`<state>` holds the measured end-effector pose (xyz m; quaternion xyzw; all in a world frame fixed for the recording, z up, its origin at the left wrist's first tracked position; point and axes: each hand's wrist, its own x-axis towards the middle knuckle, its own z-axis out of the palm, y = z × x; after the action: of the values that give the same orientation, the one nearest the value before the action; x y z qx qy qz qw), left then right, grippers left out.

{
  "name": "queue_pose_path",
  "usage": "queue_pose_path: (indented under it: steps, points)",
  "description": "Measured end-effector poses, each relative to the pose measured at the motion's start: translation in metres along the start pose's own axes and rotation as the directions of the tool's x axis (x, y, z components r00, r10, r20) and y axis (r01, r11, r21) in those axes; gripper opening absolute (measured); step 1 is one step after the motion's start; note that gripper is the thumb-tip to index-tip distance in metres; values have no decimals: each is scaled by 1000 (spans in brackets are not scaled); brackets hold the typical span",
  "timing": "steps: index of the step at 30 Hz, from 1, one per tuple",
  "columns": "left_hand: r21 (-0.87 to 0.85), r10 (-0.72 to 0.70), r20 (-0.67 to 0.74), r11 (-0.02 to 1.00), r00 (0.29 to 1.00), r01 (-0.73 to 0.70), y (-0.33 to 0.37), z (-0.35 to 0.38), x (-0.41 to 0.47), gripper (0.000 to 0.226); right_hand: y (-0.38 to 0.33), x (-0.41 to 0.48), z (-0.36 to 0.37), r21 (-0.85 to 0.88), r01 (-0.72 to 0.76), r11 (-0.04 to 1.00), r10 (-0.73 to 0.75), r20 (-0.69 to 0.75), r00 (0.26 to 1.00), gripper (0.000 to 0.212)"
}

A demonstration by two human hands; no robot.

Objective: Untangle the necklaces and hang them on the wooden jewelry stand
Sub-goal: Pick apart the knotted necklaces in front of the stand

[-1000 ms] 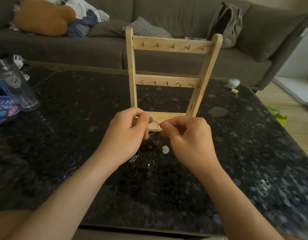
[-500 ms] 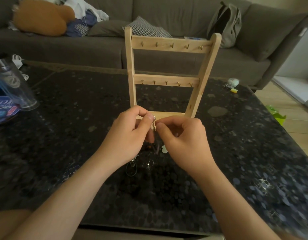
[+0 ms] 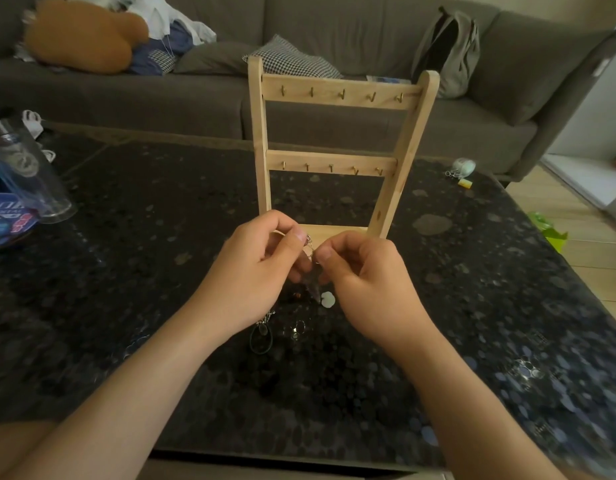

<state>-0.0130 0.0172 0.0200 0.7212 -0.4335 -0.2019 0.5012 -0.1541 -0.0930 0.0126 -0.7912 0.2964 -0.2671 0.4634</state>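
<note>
A wooden jewelry stand (image 3: 337, 98) with two rails of small brass hooks stands upright at the middle of the dark speckled table (image 3: 126, 271); no hook carries anything. Just in front of its base, my left hand (image 3: 254, 275) and my right hand (image 3: 369, 285) pinch a thin silver necklace chain (image 3: 310, 245) between thumbs and forefingers, close together. More tangled necklaces hang and lie below the hands: a white round pendant (image 3: 328, 299), a dark cord loop (image 3: 261, 339) and silver rings (image 3: 297, 330).
A clear plastic tumbler (image 3: 26, 168) and a blue packet (image 3: 5, 223) sit at the table's left edge. A small keyring and a yellow bit (image 3: 462, 171) lie at the far right. A grey sofa (image 3: 334, 36) with cushions and a backpack stands behind.
My hands have come closer together, so the short stretch of chain between them is no longer pulled taut. The stand has not moved.
</note>
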Motion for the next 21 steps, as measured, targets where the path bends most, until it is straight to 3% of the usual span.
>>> queue_pose_path:
  steps: [4, 11, 15, 21]
  points:
    - [-58, -63, -38, 996, 997, 61, -1, 2, 1, 21, -2, -1, -3, -55, 23, 998, -23, -11, 1000, 16]
    - [-263, -195, 42, 944, 980, 200, 3, 3, 2, 24, -2, -4, -2, -93, 163, 982, -170, -69, 983, 13]
    - [-213, -187, 90, 956, 978, 203, 4, 1, 2, 25, -2, -2, -6, -19, 154, 988, -155, -165, 974, 8]
    - [-133, -117, 118, 982, 986, 132, 6, 1, -1, 23, -1, 0, -5, -35, 212, 977, -214, -97, 972, 13]
